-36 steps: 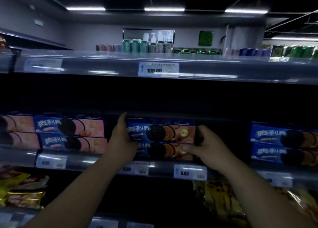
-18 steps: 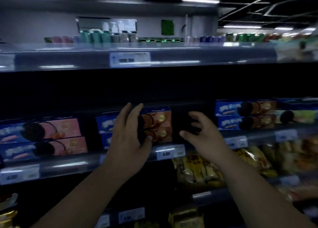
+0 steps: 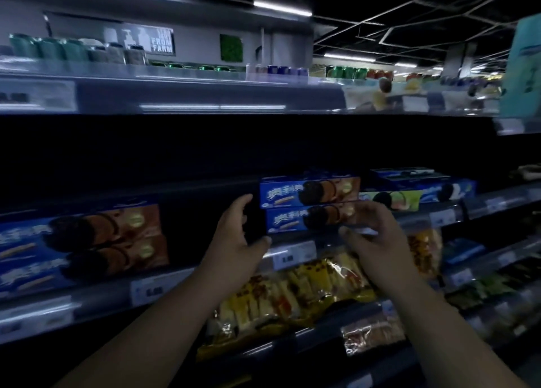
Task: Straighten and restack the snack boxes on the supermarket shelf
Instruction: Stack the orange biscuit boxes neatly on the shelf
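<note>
**Q:** Where is the stack, and how are the hands set?

**A:** Two snack boxes, the upper box [image 3: 307, 193] lying on the lower box [image 3: 304, 218], sit at the front edge of the shelf [image 3: 99, 301].
- The left hand [image 3: 234, 241] has its grip spread in a C just beside the stack's left end, and no contact is evident.
- The right hand [image 3: 377, 238] has its fingers over the right end of the lower box. Motion blur hides whether that grip pinches the box or only presses it.

**Q:** What could go wrong from here?

**A:** Three faults are likely.
1. If the lower box is drawn forward alone, the upper box, which nothing holds, may slide off the front edge. It would land on the yellow snack bags [image 3: 292, 288] on the shelf below.
2. If the left hand pushes toward the right, the stack may ram the neighbouring boxes [image 3: 409, 197] just beside it and skew them.
3. Uneven pressure at the two ends may turn the stack out of line with the front edge.
</note>
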